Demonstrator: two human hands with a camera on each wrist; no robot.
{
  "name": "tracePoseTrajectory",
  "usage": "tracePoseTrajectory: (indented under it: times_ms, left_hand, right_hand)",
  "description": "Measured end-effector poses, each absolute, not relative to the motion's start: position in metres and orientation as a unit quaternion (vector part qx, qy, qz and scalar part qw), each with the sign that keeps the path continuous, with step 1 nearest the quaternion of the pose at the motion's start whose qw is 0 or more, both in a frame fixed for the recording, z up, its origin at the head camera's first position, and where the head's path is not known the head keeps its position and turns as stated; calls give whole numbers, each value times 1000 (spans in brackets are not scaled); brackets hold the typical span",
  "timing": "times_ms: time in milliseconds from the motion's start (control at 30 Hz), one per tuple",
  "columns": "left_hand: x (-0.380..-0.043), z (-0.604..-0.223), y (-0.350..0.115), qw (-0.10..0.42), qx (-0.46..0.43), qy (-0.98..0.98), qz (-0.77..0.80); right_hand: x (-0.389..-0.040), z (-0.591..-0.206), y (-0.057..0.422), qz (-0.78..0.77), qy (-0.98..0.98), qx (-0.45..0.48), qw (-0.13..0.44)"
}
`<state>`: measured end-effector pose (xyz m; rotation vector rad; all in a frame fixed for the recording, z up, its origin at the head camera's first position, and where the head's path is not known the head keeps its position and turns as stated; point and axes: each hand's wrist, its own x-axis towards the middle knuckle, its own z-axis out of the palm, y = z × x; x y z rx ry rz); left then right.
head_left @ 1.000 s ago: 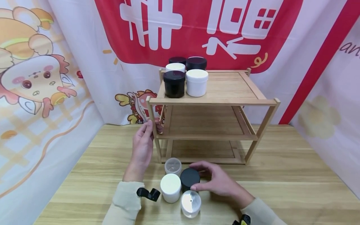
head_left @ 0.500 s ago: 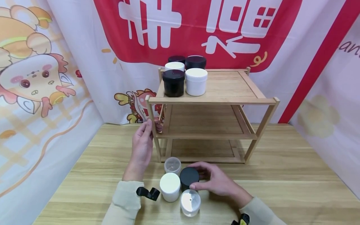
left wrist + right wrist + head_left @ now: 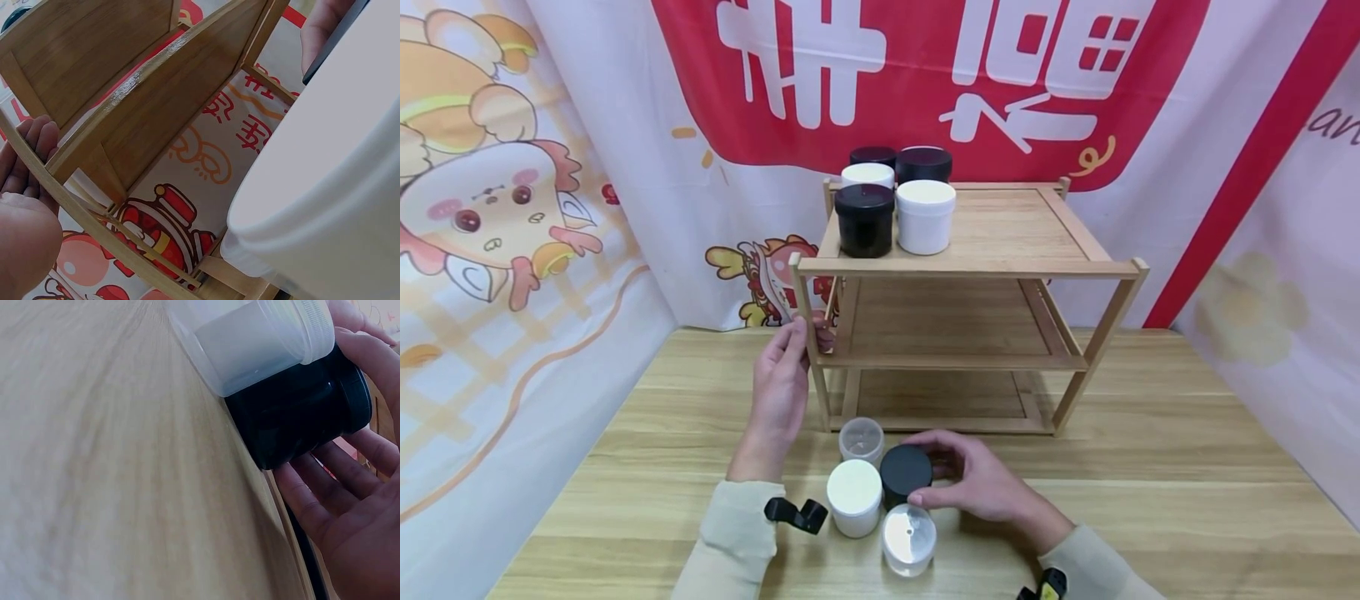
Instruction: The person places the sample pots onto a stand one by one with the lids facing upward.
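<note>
My left hand (image 3: 781,383) holds the left front post of a three-tier wooden shelf (image 3: 1000,268); in the left wrist view its fingers (image 3: 39,140) curl behind the post. On the table my right hand (image 3: 977,482) grips a black lidded jar (image 3: 906,475), thumb on the near side and fingers round the far side. That jar stands in a tight cluster with a white jar (image 3: 854,498), a clear jar (image 3: 909,542) and a smaller translucent jar (image 3: 861,440). The right wrist view has the black jar (image 3: 300,409) resting on the wood against a translucent jar (image 3: 256,347).
On the left of the shelf's top tier several jars stand grouped, among them a black jar (image 3: 865,221) and a white jar (image 3: 926,218). Printed cloth (image 3: 625,125) hangs behind and at both sides. The wooden table (image 3: 1195,467) extends right of my right hand.
</note>
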<state>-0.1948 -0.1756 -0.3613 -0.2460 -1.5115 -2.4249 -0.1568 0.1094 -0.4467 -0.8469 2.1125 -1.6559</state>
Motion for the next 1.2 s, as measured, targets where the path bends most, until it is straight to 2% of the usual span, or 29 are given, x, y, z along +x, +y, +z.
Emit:
tracePoseTrajectory:
  times_ms: [1200]
  left_hand:
    - [-198,-363,-176,139,-85,-521,-838]
  right_hand:
    - [-157,-446,108,-584,740,-293,160]
